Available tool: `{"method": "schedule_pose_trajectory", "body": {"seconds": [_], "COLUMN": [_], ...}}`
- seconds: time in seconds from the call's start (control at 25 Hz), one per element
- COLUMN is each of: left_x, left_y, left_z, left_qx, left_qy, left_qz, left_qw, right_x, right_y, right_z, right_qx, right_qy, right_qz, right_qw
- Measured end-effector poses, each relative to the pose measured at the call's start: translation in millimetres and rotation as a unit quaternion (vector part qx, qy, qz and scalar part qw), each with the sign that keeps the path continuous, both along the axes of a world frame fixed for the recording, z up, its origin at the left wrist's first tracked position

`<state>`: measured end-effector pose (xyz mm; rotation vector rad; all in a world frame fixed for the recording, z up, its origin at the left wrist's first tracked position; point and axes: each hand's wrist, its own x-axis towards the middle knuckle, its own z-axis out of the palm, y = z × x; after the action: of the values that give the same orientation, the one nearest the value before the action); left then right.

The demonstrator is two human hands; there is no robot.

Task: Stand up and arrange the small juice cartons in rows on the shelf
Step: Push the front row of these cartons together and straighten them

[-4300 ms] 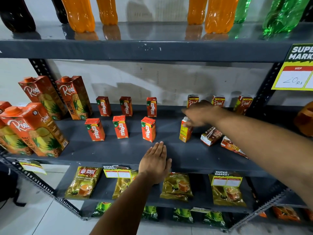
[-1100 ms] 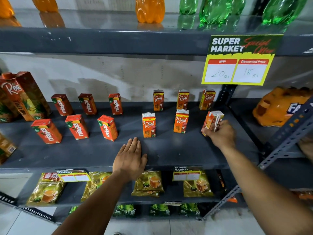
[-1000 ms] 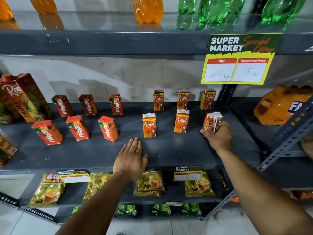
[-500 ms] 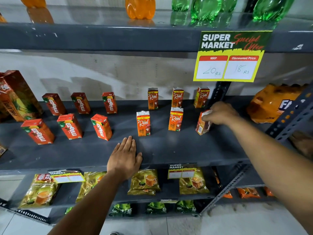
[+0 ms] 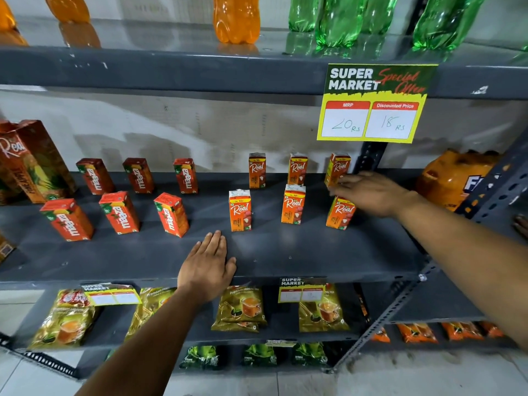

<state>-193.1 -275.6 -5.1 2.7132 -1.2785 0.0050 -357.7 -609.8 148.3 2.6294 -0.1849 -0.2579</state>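
Small juice cartons stand upright in two rows on the grey shelf [image 5: 300, 252]. Several red Maaza cartons [image 5: 171, 214] fill the left half. Several orange Real cartons [image 5: 240, 210] fill the right half. The front right Real carton [image 5: 340, 214] stands upright just under my right hand [image 5: 371, 192]. That hand hovers flat above it with fingers spread, holding nothing, and partly hides the back right carton [image 5: 337, 168]. My left hand [image 5: 207, 267] lies flat and open on the shelf's front edge.
Large Real pineapple cartons [image 5: 34, 161] stand at the shelf's left end. A price sign [image 5: 374, 104] hangs from the upper shelf, which carries orange and green bottles. An orange bottle pack [image 5: 454, 178] lies beyond the right upright. Tea pouches sit on the shelf below.
My right hand set the last Real carton upright at the front right and let go of it. The hand now hovers open above it. My left hand stayed put.
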Motion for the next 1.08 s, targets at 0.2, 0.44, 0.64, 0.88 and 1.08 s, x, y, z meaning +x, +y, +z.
{"method": "schedule_pose_trajectory", "body": {"seconds": [0.2,0.44,0.64,0.88,1.08], "left_x": [7.7,50.1,71.4,80.6,83.5], "left_y": [-2.3,-38.8,-53.4,-85.6,-117.4], "left_z": [19.5,39.5,36.5,40.9,34.5], "left_qx": [-0.178,-0.293,-0.25,-0.25,-0.205], "left_qy": [0.195,0.408,0.386,0.416,0.404], "left_qz": [0.044,0.071,0.005,-0.041,-0.043], "left_qw": [0.963,0.862,0.888,0.873,0.89], "right_x": [-22.9,-28.6,-16.9,23.4,53.6], "right_y": [-7.6,-7.9,-5.1,10.6,16.0], "right_z": [-20.1,-74.2,-83.0,-85.1,-92.8], "right_qx": [0.425,0.595,0.672,0.641,0.656], "right_qy": [-0.238,-0.325,-0.335,-0.286,-0.255], "right_qz": [-0.16,-0.288,-0.292,-0.305,-0.278], "right_qw": [0.859,0.676,0.592,0.644,0.654]}}
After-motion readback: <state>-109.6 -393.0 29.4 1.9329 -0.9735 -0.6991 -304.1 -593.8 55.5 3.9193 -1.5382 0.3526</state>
